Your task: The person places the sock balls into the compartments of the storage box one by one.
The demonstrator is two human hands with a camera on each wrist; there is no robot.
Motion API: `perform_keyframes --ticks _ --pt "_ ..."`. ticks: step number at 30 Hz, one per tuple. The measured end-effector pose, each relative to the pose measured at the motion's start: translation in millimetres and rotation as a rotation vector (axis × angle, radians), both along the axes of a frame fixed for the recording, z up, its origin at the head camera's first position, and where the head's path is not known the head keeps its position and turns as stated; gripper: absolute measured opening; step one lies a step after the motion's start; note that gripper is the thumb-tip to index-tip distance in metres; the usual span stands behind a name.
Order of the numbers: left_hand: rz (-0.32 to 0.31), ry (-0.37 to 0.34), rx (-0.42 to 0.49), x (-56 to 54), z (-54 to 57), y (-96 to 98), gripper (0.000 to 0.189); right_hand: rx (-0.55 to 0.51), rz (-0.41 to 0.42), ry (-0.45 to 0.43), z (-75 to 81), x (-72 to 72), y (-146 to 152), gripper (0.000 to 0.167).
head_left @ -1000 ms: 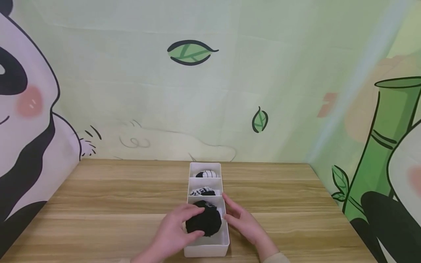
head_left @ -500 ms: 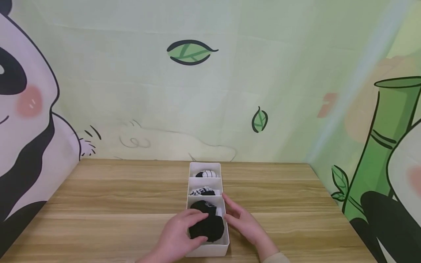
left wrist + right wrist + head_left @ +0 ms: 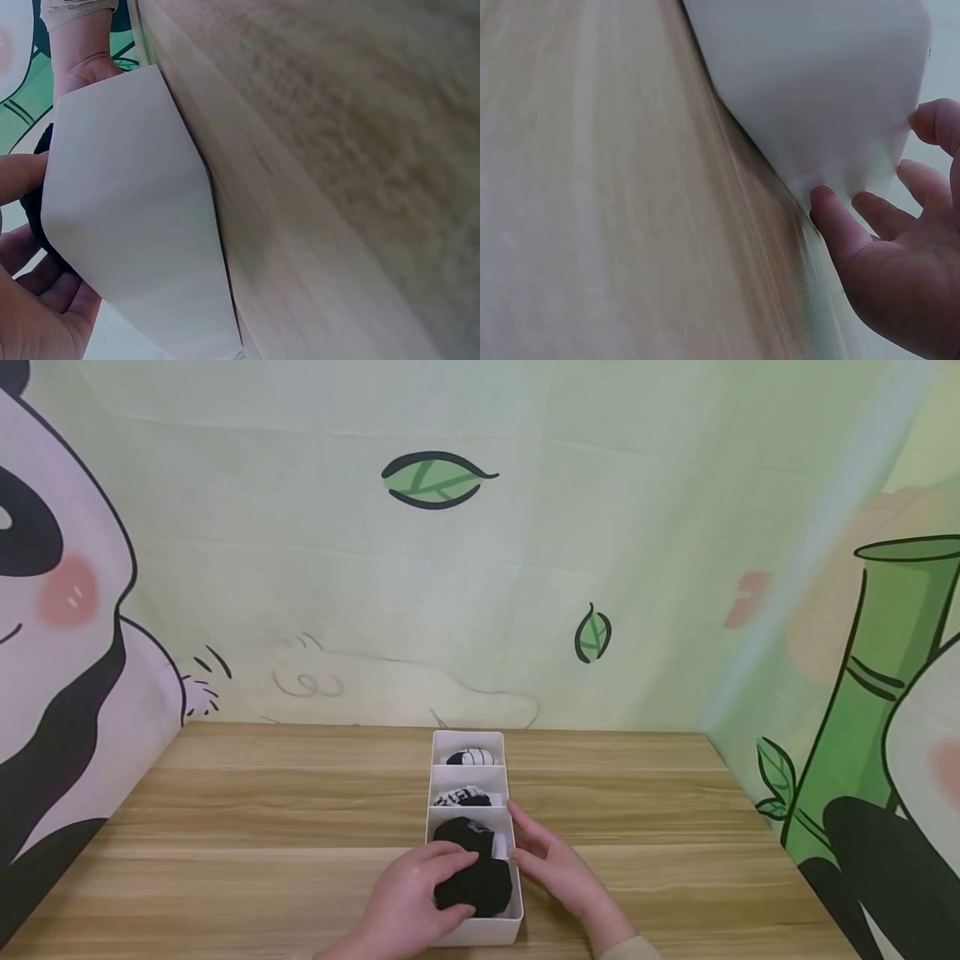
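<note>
A long white box [image 3: 480,932] with dividers lies lengthwise on the table. My left hand [image 3: 412,889] holds a black rolled-up sock bundle [image 3: 483,889] between thumb and fingers, down inside the nearest compartment. Just behind it sits another black sock bundle [image 3: 459,832], partly covered. The right hand [image 3: 558,870] rests its fingertips against the box's right side. In the right wrist view, several fingertips of that hand [image 3: 907,255] touch the white wall [image 3: 817,82]. The left wrist view shows the box's outer wall [image 3: 127,180] hiding most of the black bundle.
Farther back in the box, one compartment holds a black-and-white patterned bundle [image 3: 463,796] and the last a white, black-striped one [image 3: 472,757]. The wooden table [image 3: 300,793] ends at a printed cloth backdrop [image 3: 300,568].
The left hand has lowered the black sock bundle toward the front right of the nearest compartment, uncovering more of the other black bundle. My right hand stays against the box.
</note>
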State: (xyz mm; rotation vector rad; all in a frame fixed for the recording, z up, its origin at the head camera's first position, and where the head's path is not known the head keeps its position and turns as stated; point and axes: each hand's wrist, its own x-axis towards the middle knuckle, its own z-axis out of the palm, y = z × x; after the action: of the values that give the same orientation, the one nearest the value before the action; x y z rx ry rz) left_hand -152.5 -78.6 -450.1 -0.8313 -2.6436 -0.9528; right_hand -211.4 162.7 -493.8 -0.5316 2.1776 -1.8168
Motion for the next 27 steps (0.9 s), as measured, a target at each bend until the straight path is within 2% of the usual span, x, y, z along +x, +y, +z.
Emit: perform_keyframes --ticks 13,22,27 --pt "-0.027 0.000 -0.039 -2.3 -0.5 -0.1 0.048 -0.010 0.007 0.005 -0.8 -0.3 0.1 0.065" --pt "-0.076 0.072 -0.036 -3.4 -4.6 0.3 0.045 -0.018 0.015 0.015 -2.5 -0.6 0.8 0.066" --pt "-0.079 0.029 -0.008 -2.6 -3.0 0.2 0.044 -0.013 0.012 0.015 -2.7 -0.7 0.9 0.065"
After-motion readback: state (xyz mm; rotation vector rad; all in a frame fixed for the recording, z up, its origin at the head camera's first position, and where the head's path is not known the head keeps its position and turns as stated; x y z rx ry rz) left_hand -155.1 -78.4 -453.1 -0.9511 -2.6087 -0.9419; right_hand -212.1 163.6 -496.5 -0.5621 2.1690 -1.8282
